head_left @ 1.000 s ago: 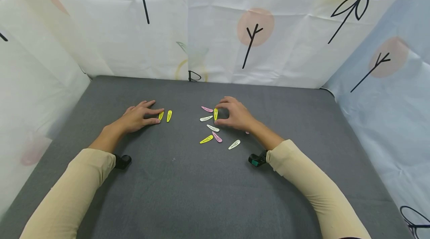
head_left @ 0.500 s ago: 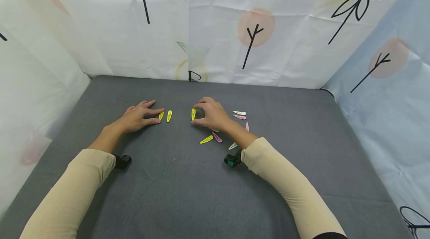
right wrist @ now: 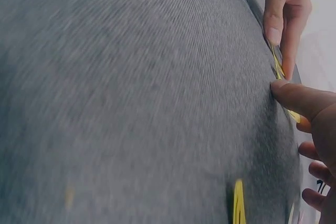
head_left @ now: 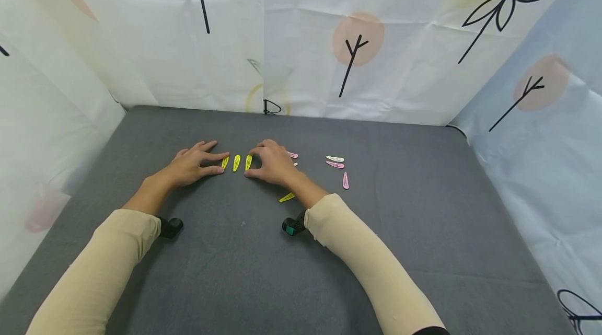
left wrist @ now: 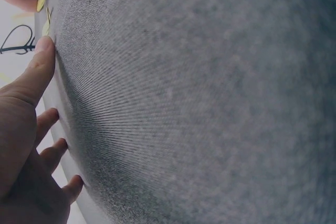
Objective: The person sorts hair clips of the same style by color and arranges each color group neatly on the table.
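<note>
My left hand (head_left: 192, 163) lies at the left with thumb and index finger at the two ends of a yellow snap hair clip (head_left: 225, 162). Its other fingers are spread on the cloth. Just right of that clip, a second yellow hair clip (head_left: 236, 163) lies upright in the row. My right hand (head_left: 273, 163) pinches a third yellow hair clip (head_left: 248, 162) lengthwise between thumb and index finger, close beside the second one. In the right wrist view, the right thumb (right wrist: 296, 97) is down at the cloth, with the left hand (right wrist: 286, 6) just beyond.
Another yellow clip (head_left: 287, 197) lies partly under the right forearm. Pink (head_left: 292, 154) and white clips are partly hidden behind the right hand. Farther right lie a white clip (head_left: 335, 159) and two pink clips (head_left: 345, 180). Patterned cloth walls (head_left: 301, 63) bound the grey table (head_left: 226, 272).
My right hand has carried its yellow clip left from the scattered clips to the other two yellow ones. The left hand has stayed in place. Clips at the right are uncovered.
</note>
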Demonstrator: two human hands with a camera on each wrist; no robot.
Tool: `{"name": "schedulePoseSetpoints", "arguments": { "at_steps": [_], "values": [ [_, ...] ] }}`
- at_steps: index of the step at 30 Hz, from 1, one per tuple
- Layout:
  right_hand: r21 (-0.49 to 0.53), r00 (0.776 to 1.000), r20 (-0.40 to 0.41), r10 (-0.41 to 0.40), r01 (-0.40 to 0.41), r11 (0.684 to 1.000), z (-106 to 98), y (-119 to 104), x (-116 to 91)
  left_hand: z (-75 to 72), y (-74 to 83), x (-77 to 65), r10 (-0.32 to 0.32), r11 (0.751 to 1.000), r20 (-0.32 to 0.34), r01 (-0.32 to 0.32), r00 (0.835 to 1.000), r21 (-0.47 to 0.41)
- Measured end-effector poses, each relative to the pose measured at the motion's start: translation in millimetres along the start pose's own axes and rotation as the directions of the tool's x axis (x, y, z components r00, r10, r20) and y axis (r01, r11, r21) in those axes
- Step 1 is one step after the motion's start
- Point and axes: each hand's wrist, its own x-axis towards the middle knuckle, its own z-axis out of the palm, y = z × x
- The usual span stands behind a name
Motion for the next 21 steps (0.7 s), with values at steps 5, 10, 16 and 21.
{"name": "schedulePoseSetpoints", "arguments": {
  "at_steps": [5,10,16,21],
  "values": [
    [0.002,1.0,-0.012,0.028,-0.028,1.0,1.5,-3.1,2.7,-0.9,1.4,-0.1,0.007,1.0,-0.006,-0.007,1.0,0.0],
    [0.004,0.999,-0.008,0.037,-0.037,0.999,0.7,-3.3,2.4,-2.2,1.4,-0.4,0.011,1.0,-0.008,-0.011,1.0,-0.001],
    [0.021,1.0,-0.005,0.03,-0.03,0.999,1.3,-2.6,2.4,-1.7,-0.2,1.1,0.011,1.0,0.002,-0.011,1.0,-0.001],
    [0.026,1.0,-0.003,0.028,-0.028,0.999,1.3,-1.9,2.9,-1.4,-1.0,2.0,0.01,1.0,0.003,-0.01,1.0,0.0]
  ]
}}
